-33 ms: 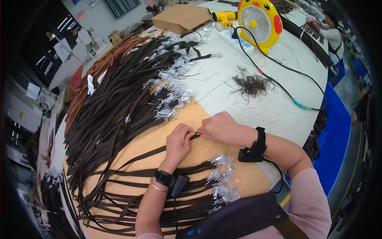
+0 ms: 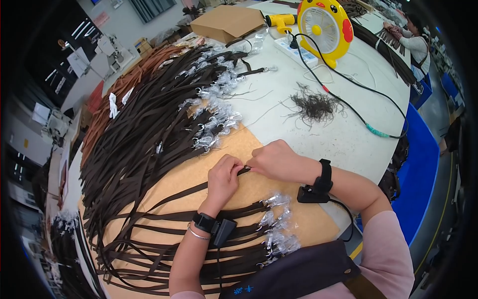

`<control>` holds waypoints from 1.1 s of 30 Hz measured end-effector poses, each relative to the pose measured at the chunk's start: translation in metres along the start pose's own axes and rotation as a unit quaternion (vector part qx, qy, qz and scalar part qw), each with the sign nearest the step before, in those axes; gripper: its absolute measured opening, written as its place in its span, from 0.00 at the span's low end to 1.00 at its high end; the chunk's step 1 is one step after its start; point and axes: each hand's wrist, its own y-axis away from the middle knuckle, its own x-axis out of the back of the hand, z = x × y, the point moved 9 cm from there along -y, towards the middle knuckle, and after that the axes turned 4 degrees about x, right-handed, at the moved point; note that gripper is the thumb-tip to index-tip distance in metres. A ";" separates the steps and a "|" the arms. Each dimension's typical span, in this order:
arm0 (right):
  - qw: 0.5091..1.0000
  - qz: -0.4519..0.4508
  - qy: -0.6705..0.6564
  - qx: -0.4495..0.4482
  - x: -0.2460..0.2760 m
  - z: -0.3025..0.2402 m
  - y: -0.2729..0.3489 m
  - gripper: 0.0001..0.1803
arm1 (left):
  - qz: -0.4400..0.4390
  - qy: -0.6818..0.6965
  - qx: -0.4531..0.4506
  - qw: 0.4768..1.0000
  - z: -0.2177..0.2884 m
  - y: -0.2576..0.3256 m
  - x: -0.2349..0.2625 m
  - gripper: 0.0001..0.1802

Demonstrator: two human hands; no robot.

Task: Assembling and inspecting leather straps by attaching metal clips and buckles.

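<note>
Pinching one dark brown strap (image 2: 199, 192) at its upper end, both hands meet over the tan board (image 2: 279, 187) near the middle of the desk (image 2: 348, 134). The left hand (image 2: 224, 179) rests knuckles-up on the strap, its fingers (image 2: 234, 167) curled down onto it. The right hand (image 2: 274, 159) lies just beside it, to the person's right, with its fingers (image 2: 254, 163) closed on the strap's tip. The exact contact point sits between the two thumbs and is partly hidden, so the end fitting, if any, cannot be made out.

Key relation: the strap's long axis runs from the fingertips down and to the person's left, across the board, toward the large fan of similar straps (image 2: 144, 139). The free length therefore lies on the left-hand side of the grip, and the tip points toward the right hand. The left hand is the nearer one to the strap's body; the right hand covers only the end.

A row of straps with clear-wrapped ends (image 2: 276, 234) lies near the person's body, below both wrists. Loose thread trimmings (image 2: 313, 104) lie well apart on the bare desk, beyond the right hand. A yellow fan (image 2: 326, 25) stands at the far edge.
</note>
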 end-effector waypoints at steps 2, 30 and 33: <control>1.000 -0.009 -0.007 -0.012 -0.002 0.002 0.000 0.08 | 0.019 0.016 -0.021 0.999 0.002 -0.001 0.002 0.02; 0.993 0.009 -0.118 -0.009 -0.012 0.011 0.003 0.12 | -0.073 0.009 0.063 0.995 -0.019 -0.019 0.004 0.03; 0.987 -0.007 -0.161 -0.014 -0.014 0.017 0.005 0.13 | -0.063 -0.234 -0.060 0.968 -0.010 -0.042 0.031 0.02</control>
